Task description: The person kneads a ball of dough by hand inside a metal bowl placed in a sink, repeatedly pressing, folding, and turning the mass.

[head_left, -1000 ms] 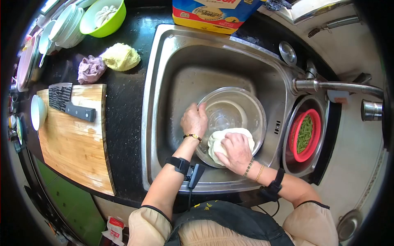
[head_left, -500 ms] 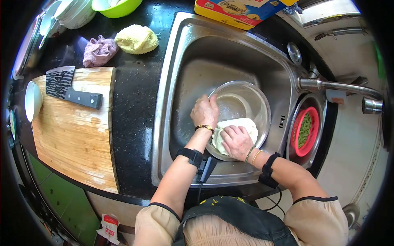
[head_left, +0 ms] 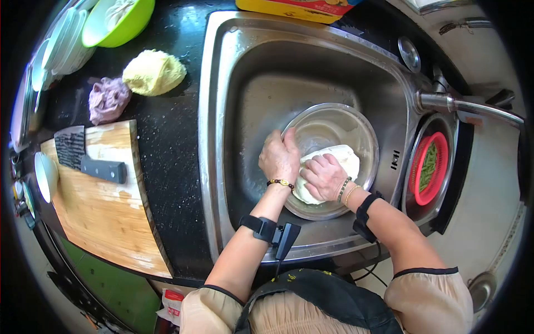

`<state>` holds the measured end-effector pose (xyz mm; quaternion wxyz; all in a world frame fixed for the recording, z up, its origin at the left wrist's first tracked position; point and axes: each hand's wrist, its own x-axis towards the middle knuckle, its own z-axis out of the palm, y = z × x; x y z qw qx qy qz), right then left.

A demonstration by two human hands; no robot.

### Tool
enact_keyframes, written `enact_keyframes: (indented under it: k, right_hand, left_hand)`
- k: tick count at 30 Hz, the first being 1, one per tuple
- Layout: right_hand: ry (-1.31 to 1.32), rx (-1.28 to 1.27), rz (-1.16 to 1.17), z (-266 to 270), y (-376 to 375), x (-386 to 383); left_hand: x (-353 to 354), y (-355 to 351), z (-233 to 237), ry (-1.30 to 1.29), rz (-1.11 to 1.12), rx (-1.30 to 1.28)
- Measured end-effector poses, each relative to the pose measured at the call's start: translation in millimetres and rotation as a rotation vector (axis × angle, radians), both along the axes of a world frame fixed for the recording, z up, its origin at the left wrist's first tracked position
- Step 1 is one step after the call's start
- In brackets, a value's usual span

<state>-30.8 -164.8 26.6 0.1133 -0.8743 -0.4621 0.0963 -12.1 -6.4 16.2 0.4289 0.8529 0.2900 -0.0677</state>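
A metal bowl (head_left: pixel 364 136) sits in the sink, and a soft white lump that looks like dough (head_left: pixel 346 158) lies in its lower part. My left hand (head_left: pixel 280 156) grips the bowl's left rim, with the thumb over the edge and the other fingers partly hidden. On top of the dough is my right hand (head_left: pixel 324 177), its fingers curled and pressing into it. Each wrist wears a bracelet and a black strap.
Around the bowl is the steel sink (head_left: pixel 245 122), with a faucet (head_left: pixel 436 101) on its right. A red basket (head_left: pixel 443 167) of green pieces sits beside it. Leftward are a cutting board (head_left: pixel 105 217), a cleaver (head_left: pixel 103 168), yellow (head_left: pixel 154 72) and purple (head_left: pixel 109 100) cloths, and a green bowl (head_left: pixel 133 28).
The view has shifted and turned slightly. My right hand's fingers have curled more tightly into the dough, which looks more rounded. My left hand stays on the bowl's rim.
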Motion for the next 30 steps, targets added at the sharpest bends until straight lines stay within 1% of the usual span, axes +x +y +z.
enact_keyframes:
  k: [7,9,16,18,21,22,25,27,29,30]
  right_hand:
    - [0.087,0.021,0.011,-15,0,18]
    - [0.119,-0.014,0.014,-17,3,24]
    - [0.104,-0.015,0.014,-31,16,46]
    - [0.196,-0.104,-0.026,-37,22,53]
    - [0.204,-0.045,-0.057,-58,27,64]
    - [0.227,0.078,-0.097,-70,25,64]
    - [0.198,0.084,-0.134,-66,28,64]
    - [0.145,0.062,-0.091,-51,30,64]
    - [0.173,-0.034,-0.028,-38,29,61]
    - [0.284,-0.119,0.015,-37,38,62]
  left_hand:
    - [2,-1,9,0.086,0.002,0.000]
    - [3,-1,9,0.091,0.006,-0.004]
    - [4,0,10,0.088,-0.010,0.021]
    - [3,1,10,0.087,-0.008,0.026]
    - [6,1,7,0.090,-0.017,0.031]
    - [7,1,7,0.083,-0.025,0.047]
    - [1,1,8,0.084,-0.040,0.044]
    - [4,3,8,0.069,-0.041,0.029]
    - [2,3,6,0.069,-0.044,0.028]
    - [2,3,7,0.080,-0.046,0.035]
